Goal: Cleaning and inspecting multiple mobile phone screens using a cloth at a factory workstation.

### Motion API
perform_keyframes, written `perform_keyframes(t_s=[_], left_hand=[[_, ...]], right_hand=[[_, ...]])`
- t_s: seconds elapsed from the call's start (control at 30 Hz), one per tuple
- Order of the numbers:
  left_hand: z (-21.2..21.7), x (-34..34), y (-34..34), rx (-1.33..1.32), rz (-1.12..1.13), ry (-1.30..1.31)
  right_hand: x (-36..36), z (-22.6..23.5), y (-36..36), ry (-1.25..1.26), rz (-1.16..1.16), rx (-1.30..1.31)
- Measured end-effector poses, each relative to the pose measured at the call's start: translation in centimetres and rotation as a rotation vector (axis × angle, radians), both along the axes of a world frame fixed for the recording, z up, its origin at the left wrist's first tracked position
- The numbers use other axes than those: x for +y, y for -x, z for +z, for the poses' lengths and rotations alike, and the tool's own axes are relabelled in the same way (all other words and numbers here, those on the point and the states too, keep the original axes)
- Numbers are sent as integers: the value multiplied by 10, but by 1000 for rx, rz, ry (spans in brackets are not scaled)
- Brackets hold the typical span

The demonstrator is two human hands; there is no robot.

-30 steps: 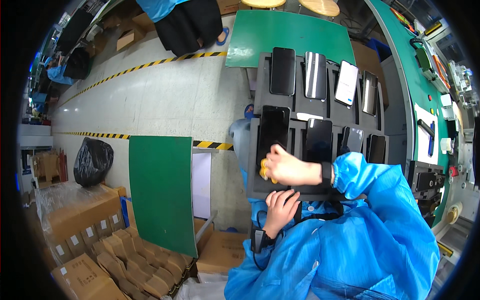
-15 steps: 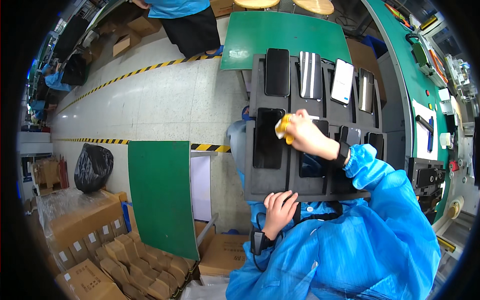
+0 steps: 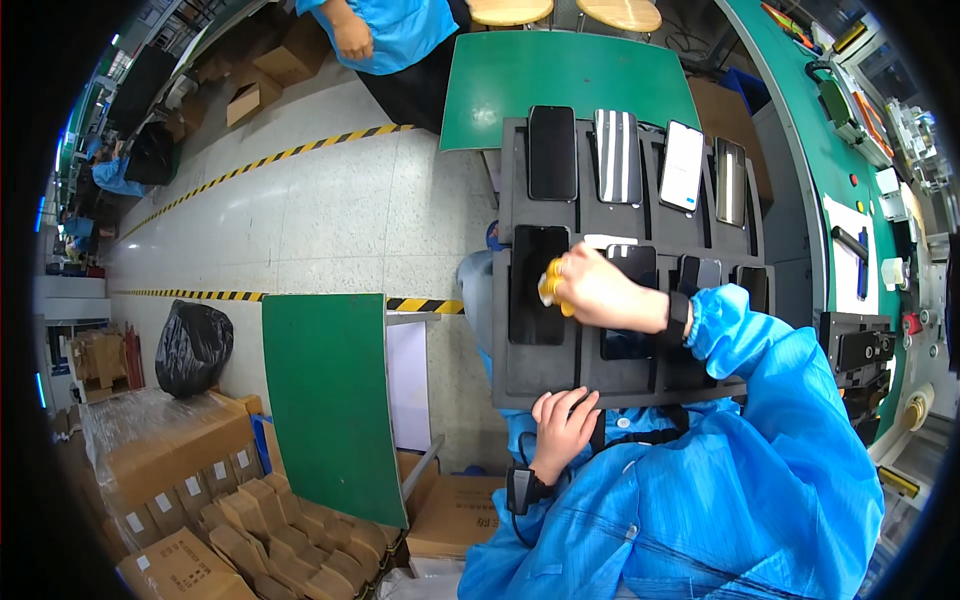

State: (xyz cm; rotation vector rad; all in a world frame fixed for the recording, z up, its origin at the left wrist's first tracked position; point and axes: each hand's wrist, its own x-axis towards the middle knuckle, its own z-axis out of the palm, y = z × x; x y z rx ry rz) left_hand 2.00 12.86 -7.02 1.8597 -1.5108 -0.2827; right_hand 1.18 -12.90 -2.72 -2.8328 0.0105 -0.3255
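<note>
A dark grey divided tray (image 3: 545,378) lies before me with several phones in its compartments. My right hand (image 3: 598,288) is over the black phone (image 3: 535,310) at the near left. Its fingertips, yellow as if capped with finger cots, pinch a small white wad (image 3: 546,296) against or just above that phone's screen. My left hand (image 3: 566,428) lies on the tray's near edge, fingers loosely extended and holding nothing. Another dark phone (image 3: 630,265) is partly hidden behind my right hand. Along the far row lie a black phone (image 3: 552,155) and one with a lit white screen (image 3: 682,165).
A green table (image 3: 560,75) stands beyond the tray, and a green board (image 3: 325,400) to the left. Cartons (image 3: 180,440) and a black bag (image 3: 193,347) are at lower left. On the right runs a workbench (image 3: 815,150) with tools. A co-worker in blue (image 3: 395,35) stands at the back.
My right hand has moved slightly left and nearer to me across the same phone. My left hand stays on the tray edge. The co-worker has shifted, and a hand of theirs now shows.
</note>
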Motion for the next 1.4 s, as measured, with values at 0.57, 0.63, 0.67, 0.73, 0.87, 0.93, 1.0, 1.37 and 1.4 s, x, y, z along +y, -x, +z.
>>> perform_keyframes(t_s=[0.57, 0.63, 0.67, 0.73, 0.87, 0.93, 1.0, 1.37, 1.4], left_hand=[[40, -131, -188, 136, 231, 36], [11, -156, -204, 608, -14, -64], [-1, -159, -203, 604, -15, -63], [-16, -167, -189, 935, -56, -29], [-17, -170, -185, 1097, -42, -15], [-16, -169, -182, 1159, 8, -14], [-13, -168, -180, 1164, 22, 7], [-18, -169, -178, 1099, 102, 2], [-18, -169, -177, 1115, 98, -4]], right_hand=[[-35, 15, -41, -89, -293, -130], [-34, 9, -51, -103, -300, -19], [-26, 9, -49, -121, -269, -54], [-3, 0, -38, -89, -202, -57], [15, 5, -28, -118, 45, 160], [-10, 8, -44, 5, -168, 38], [-32, 11, -64, -65, -251, -132], [-58, 19, -40, -35, -466, -221], [-62, 23, -36, -68, -500, -225]])
